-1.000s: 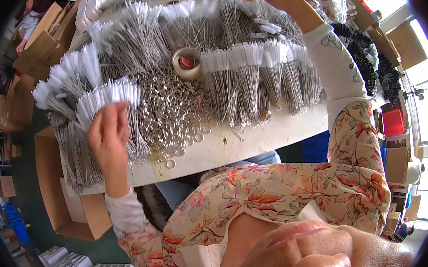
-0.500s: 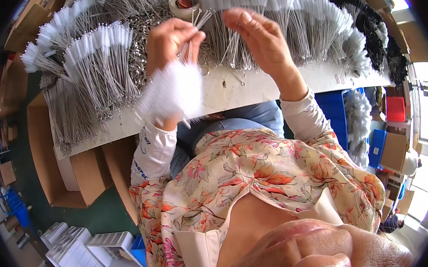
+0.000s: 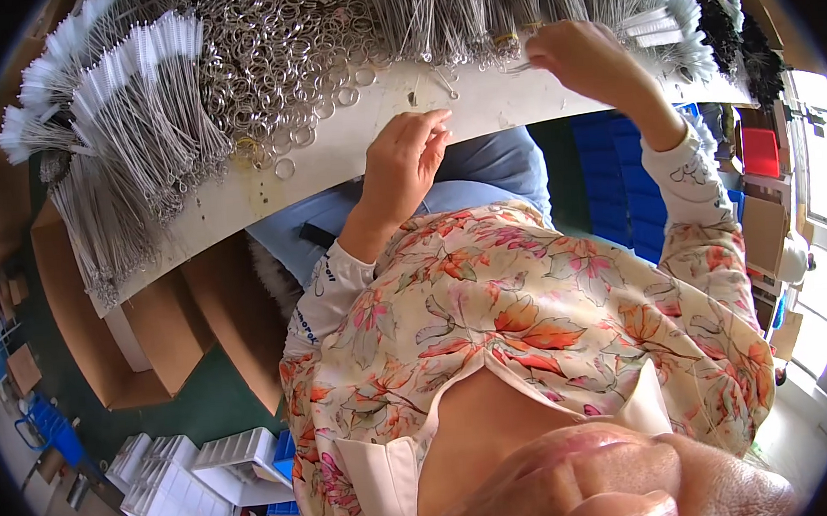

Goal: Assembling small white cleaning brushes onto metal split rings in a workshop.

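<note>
Thin wire brushes point(image 3: 501, 7) with white bristle tips lie in thick bundles along the far side of the white table point(image 3: 349, 152), and your right hand point(image 3: 584, 59) is at their near ends, fingers pinched together on one slim wire pulled out of the bundle. Your left hand point(image 3: 408, 158) rests at the table's near edge with its fingers loosely curled and holding nothing, well apart from the right one. Between the bundles, just beyond your left hand, a loose heap of metal rings point(image 3: 293, 46) spreads over the table, with a few single rings strayed toward the near edge. More white-tipped brushes point(image 3: 124, 96) fan out on the left end of the table, their wire stems hanging over its edge. Black-bristled brushes point(image 3: 737, 15) show at the far right end. Under the table on your left stand open cardboard boxes point(image 3: 121, 326); what is inside them cannot be made out. Lower left on the green floor point(image 3: 203, 407), white trays point(image 3: 189, 475) sit stacked together, their contents too small to tell. Blue crates point(image 3: 611, 196) stand beneath the table on your right
</note>
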